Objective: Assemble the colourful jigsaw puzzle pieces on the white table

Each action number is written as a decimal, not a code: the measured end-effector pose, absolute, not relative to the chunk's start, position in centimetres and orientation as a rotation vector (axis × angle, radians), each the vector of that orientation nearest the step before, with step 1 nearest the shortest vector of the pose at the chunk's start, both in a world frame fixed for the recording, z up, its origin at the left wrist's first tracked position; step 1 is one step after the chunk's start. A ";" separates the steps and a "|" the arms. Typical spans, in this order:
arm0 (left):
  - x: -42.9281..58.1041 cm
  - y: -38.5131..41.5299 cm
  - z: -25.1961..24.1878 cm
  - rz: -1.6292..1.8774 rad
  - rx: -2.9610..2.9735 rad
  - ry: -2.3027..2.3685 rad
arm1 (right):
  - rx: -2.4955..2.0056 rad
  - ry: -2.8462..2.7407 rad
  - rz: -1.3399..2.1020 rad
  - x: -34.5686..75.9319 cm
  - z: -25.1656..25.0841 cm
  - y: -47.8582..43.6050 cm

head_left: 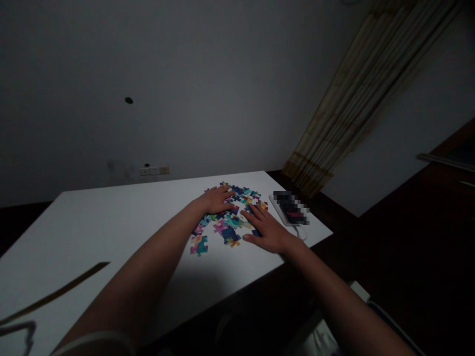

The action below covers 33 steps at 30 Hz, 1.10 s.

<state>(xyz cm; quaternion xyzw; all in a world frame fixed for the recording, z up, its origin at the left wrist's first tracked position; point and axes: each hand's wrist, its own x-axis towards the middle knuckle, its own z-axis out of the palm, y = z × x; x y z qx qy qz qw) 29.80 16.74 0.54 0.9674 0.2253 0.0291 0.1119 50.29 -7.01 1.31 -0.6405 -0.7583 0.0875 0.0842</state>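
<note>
Fingers spread apart, left hand [213,200] and right hand [267,232] lie flat on jigsaw pieces [230,225] atop a white table [111,222]

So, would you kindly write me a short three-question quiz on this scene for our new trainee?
1. True or false: the right hand is pinching one of the jigsaw puzzle pieces between finger and thumb.
2. What lies just to the right of the pieces on the table? A: a blurred-out device on a white slab; B: a coffee mug; C: a pair of scissors.
3. What hangs beyond the table's far right corner?

Key: 1 false, the hand lies open; 2 A; 3 a curtain.
</note>
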 end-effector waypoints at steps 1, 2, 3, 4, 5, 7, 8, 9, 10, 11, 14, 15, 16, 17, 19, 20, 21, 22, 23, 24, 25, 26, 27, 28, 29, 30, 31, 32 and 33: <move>29.8 16.7 0.5 0.088 2.840 0.658 | -1.900 -2.257 0.265 50.5 1.3 -7.5; 29.9 16.7 0.5 0.095 2.839 0.657 | -1.891 -2.248 0.270 50.7 1.3 -8.0; 29.9 16.8 0.5 0.103 2.838 0.655 | -1.889 -2.234 0.272 50.9 1.3 -8.5; 29.9 16.8 0.4 0.109 2.837 0.652 | -1.895 -2.217 0.272 51.1 1.1 -9.0; 29.9 16.9 0.4 0.114 2.836 0.649 | -1.908 -2.196 0.268 51.2 1.0 -9.5; 29.9 17.2 0.2 0.116 2.834 0.649 | -1.936 -2.162 0.255 51.2 0.7 -10.3; 29.9 17.3 0.1 0.116 2.834 0.649 | -1.946 -2.150 0.248 51.2 0.7 -10.6; 30.0 17.5 0.0 0.118 2.835 0.646 | -1.953 -2.141 0.242 51.1 0.7 -10.7; 30.0 17.6 -0.1 0.124 2.836 0.642 | -1.958 -2.133 0.238 51.0 0.7 -10.8; 30.0 17.8 -0.2 0.134 2.836 0.635 | -1.961 -2.127 0.236 50.8 0.8 -10.8; 30.0 18.2 -0.4 0.190 2.831 0.618 | -1.971 -2.103 0.238 50.4 1.2 -10.6; 30.0 18.3 -0.5 0.205 2.829 0.616 | -1.974 -2.097 0.241 50.3 1.3 -10.5; 30.0 18.4 -0.5 0.213 2.828 0.614 | -1.975 -2.094 0.246 50.3 1.4 -10.4; 30.0 18.4 -0.5 0.217 2.828 0.613 | -1.975 -2.093 0.250 50.3 1.4 -10.4; 30.0 18.5 -0.4 0.218 2.824 0.625 | -1.971 -2.099 0.255 50.3 1.4 -10.4; 30.0 18.5 -0.4 0.218 2.820 0.639 | -1.969 -2.103 0.254 50.4 1.4 -10.3; 30.0 18.6 -0.4 0.219 2.815 0.656 | -1.967 -2.107 0.252 50.4 1.4 -10.3; 29.9 18.6 -0.4 0.222 2.810 0.673 | -1.965 -2.110 0.249 50.4 1.3 -10.3; 29.9 18.6 -0.4 0.222 2.809 0.686 | -1.965 -2.112 0.245 50.4 1.3 -10.3; 29.9 18.7 -0.5 0.221 2.811 0.694 | -1.967 -2.113 0.241 50.4 1.3 -10.3; 29.8 18.6 -0.4 0.217 2.816 0.697 | -1.968 -2.113 0.238 50.4 1.3 -10.2; 29.8 18.6 -0.4 0.210 2.824 0.695 | -1.969 -2.117 0.239 50.4 1.3 -10.2; 29.8 18.5 -0.4 0.201 2.832 0.696 | -1.970 -2.120 0.245 50.4 1.4 -10.2; 29.8 18.3 -0.3 0.187 2.841 0.699 | -1.972 -2.123 0.255 50.4 1.4 -10.2; 29.8 18.1 -0.2 0.177 2.849 0.709 | -1.974 -2.125 0.266 50.3 1.4 -10.2; 29.8 17.9 -0.1 0.168 2.857 0.728 | -1.975 -2.127 0.279 50.3 1.4 -10.2; 29.9 17.6 0.0 0.161 2.864 0.756 | -1.976 -2.127 0.291 50.3 1.5 -10.2; 30.1 17.3 0.0 0.154 2.868 0.792 | -1.976 -2.126 0.299 50.3 1.5 -10.2; 30.3 17.0 0.0 0.154 2.865 0.835 | -1.975 -2.125 0.305 50.3 1.5 -10.3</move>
